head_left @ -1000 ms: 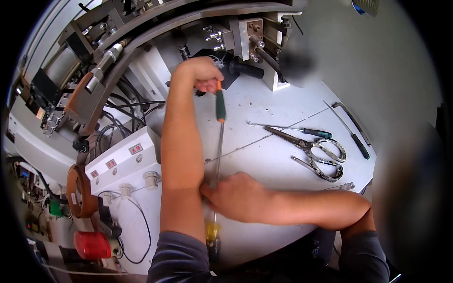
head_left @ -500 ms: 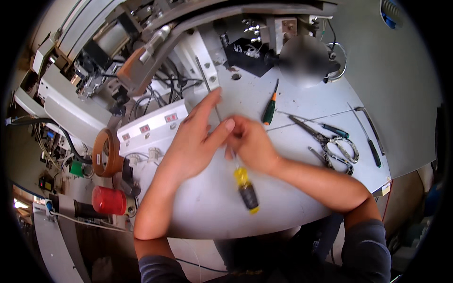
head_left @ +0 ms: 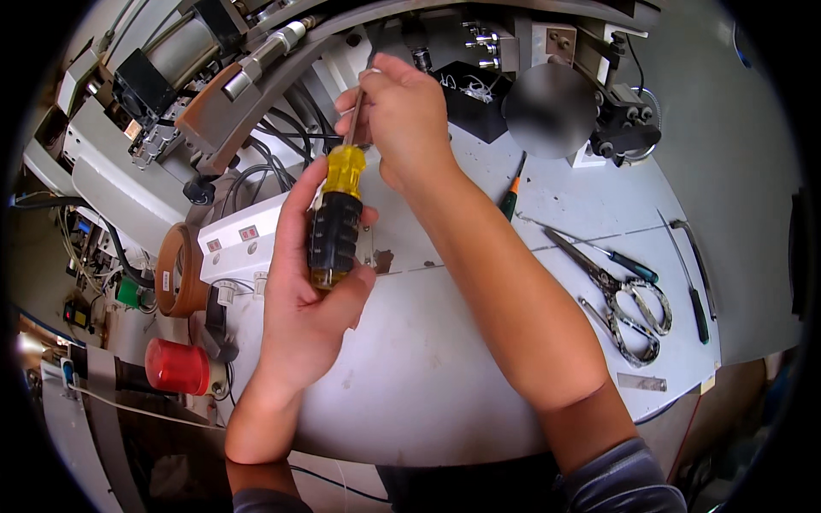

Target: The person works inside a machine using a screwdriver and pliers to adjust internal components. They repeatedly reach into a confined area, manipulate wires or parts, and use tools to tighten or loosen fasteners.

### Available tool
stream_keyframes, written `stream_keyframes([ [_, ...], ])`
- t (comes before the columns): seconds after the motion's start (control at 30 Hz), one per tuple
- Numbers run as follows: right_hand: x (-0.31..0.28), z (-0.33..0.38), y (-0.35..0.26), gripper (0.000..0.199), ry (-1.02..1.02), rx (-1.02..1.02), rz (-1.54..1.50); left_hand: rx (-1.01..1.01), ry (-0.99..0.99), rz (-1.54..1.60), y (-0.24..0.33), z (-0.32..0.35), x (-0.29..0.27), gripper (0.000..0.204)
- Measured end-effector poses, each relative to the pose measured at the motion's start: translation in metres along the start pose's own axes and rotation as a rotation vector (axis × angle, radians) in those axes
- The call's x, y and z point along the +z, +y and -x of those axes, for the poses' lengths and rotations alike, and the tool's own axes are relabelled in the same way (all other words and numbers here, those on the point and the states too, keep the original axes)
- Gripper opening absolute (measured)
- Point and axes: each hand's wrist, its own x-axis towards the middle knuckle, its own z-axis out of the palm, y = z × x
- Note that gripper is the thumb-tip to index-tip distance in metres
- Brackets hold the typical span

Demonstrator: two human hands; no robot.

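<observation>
A long screwdriver [head_left: 333,227] with a yellow and black handle points away from me over the table. Its handle lies in my left hand [head_left: 299,321], with the fingers behind it and the thumb by its butt end. Farther up, my right hand [head_left: 406,111] is closed around the metal shaft, so part of the shaft and its tip are hard to make out. Beneath my right forearm, a green and orange screwdriver [head_left: 510,198] lies partly covered on the table.
At right lie scissors [head_left: 611,286] with patterned handles, a green-handled tool [head_left: 633,265] and a thin dark-handled screwdriver [head_left: 699,312]. A black tray [head_left: 479,120] with small pieces stands behind. Machine parts, a switch panel [head_left: 244,244] and a red lamp [head_left: 175,366] are at left.
The screwdriver has turned and moved up and left. My left hand, loosely spread before, now holds its handle. My right hand has moved far up along the shaft.
</observation>
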Motion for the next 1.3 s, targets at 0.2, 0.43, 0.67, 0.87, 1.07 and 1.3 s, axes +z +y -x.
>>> stream_keyframes([
  [0.2, -0.010, -0.015, 0.013, 0.053, -0.025, -0.052, 0.116, -0.024, -0.031, 0.260, -0.024, -0.019, 0.007, 0.092],
  [0.43, -0.007, -0.020, 0.019, 0.044, 0.104, -0.164, 0.286, 0.063, -0.162, 0.237, -0.052, -0.021, 0.005, 0.076],
  [0.67, 0.001, 0.007, -0.008, 0.019, 0.070, 0.094, 0.038, 0.132, 0.140, 0.094, -0.045, -0.031, -0.003, 0.065],
  [0.87, -0.023, 0.128, -0.081, 0.014, -0.145, 0.433, 0.285, -0.179, -0.077, 0.527, -0.010, -0.053, 0.026, 0.053],
  [1.07, -0.052, 0.194, -0.192, 0.060, -0.135, 0.445, 0.489, 0.009, -0.390, 0.675, 0.017, -0.077, 0.097, 0.039],
  [1.3, -0.105, 0.240, -0.267, 0.067, -0.157, -0.459, 2.198, 0.015, -0.440, 1.120, 0.037, -0.132, 0.152, 0.027],
])
